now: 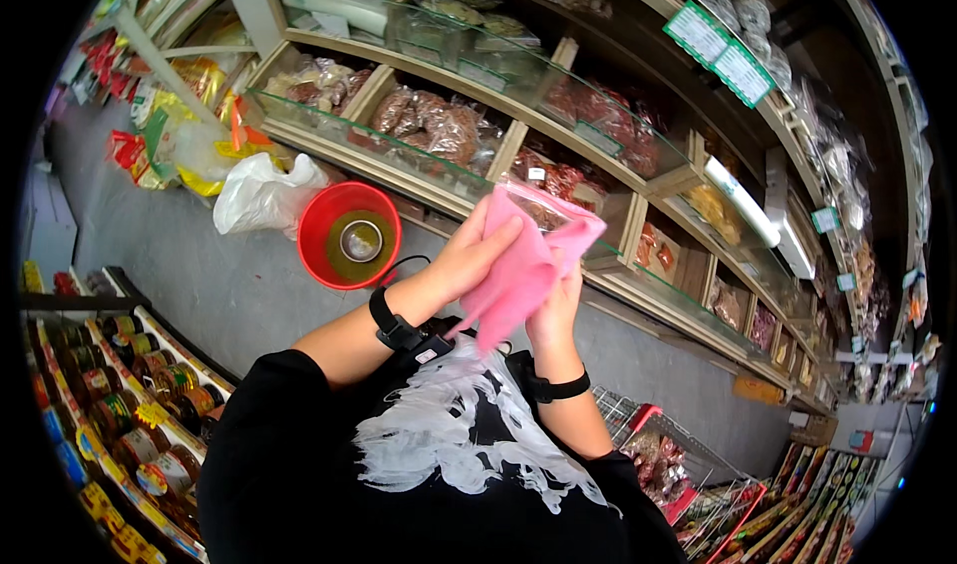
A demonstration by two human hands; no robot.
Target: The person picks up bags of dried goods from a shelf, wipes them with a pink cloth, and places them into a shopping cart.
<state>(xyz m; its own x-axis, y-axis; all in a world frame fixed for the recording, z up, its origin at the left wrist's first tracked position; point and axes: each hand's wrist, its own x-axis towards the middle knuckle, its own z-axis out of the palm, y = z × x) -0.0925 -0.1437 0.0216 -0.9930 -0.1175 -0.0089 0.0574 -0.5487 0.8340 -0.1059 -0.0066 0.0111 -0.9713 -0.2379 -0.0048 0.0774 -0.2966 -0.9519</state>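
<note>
Both my hands hold a pink cloth in front of my chest. My left hand grips it from the left, thumb lying across the top. From the right, my right hand holds its lower side, with the fingers partly hidden behind the folds. A clear plastic bag shows at the upper edge of the cloth; dark reddish-brown contents appear through it. Whether the bag is in my hands or lies in the shelf bin behind is hard to tell.
Wooden shelf bins with glass fronts hold bagged dried goods ahead. A red bucket containing a metal cup stands on the floor beside a white plastic bag. Jars line the left shelf. A shopping cart is behind right.
</note>
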